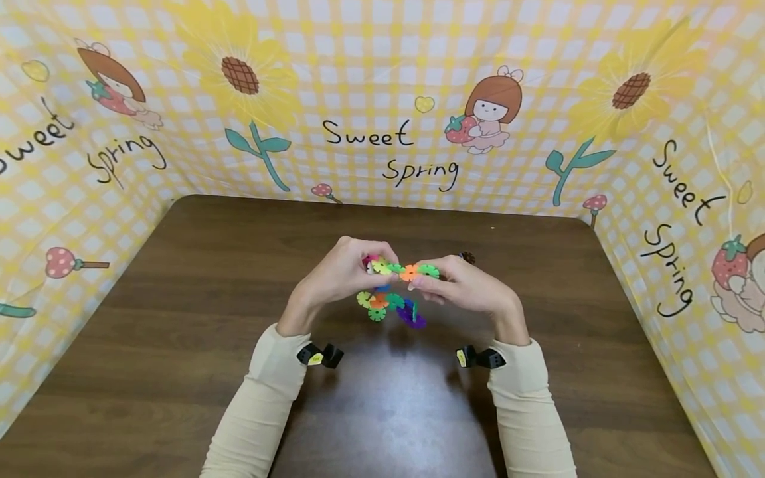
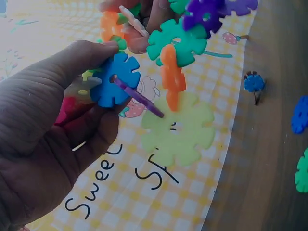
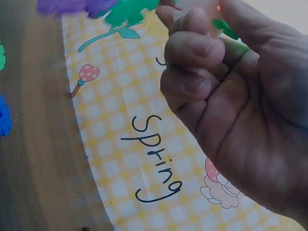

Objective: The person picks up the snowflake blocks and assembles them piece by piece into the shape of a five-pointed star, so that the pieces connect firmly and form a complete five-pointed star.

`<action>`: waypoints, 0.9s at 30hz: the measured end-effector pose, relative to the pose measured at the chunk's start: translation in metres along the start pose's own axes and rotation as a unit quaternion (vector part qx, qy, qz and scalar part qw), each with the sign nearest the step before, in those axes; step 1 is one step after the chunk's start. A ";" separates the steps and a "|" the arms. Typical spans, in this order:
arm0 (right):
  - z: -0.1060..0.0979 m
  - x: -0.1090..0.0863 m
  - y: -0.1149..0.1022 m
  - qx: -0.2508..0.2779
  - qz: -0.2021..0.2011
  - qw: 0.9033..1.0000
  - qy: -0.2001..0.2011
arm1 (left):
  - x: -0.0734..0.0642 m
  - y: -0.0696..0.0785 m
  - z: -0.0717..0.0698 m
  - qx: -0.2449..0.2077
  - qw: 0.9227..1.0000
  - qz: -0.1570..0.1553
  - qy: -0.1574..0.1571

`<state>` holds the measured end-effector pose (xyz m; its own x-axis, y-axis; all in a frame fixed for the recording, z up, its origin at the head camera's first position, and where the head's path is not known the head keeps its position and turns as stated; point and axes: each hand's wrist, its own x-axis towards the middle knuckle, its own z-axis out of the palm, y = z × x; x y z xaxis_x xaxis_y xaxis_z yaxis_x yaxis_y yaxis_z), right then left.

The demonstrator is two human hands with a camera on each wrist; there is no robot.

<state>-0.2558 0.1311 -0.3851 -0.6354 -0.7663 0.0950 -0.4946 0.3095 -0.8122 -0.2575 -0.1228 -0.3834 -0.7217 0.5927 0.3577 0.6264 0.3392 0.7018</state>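
Note:
Both hands hold one structure of colourful interlocking snowflake discs above the table. The left hand grips its left part, thumb beside a blue disc with a purple disc slotted edge-on into it. Between thumb and fingers, the right hand pinches the right part, at an orange disc and a green disc. A white disc shows by its fingertips. Lower hang another orange disc and a purple disc. A pale yellow disc sticks out beside them. Palms hide some joints.
A small dark item lies on the brown table behind the right hand. At the left wrist view's edge are a blue disc and a green disc. Checked cloth walls the back and sides.

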 end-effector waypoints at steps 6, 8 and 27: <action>0.003 0.006 0.001 0.005 0.009 0.998 0.058 | -0.002 -0.003 -0.002 0.021 0.999 -0.042 -0.019; 0.005 0.007 0.002 0.008 0.008 0.997 0.074 | -0.003 -0.003 -0.003 0.032 0.998 -0.052 -0.028; 0.020 0.022 0.018 0.120 0.036 0.979 0.162 | 0.002 -0.003 0.003 0.083 0.994 -0.045 -0.047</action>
<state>-0.2665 0.1089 -0.4086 -0.8379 -0.5158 0.1785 -0.3129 0.1859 -0.9314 -0.2594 -0.1205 -0.3870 -0.7510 0.6173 0.2343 0.6068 0.5055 0.6133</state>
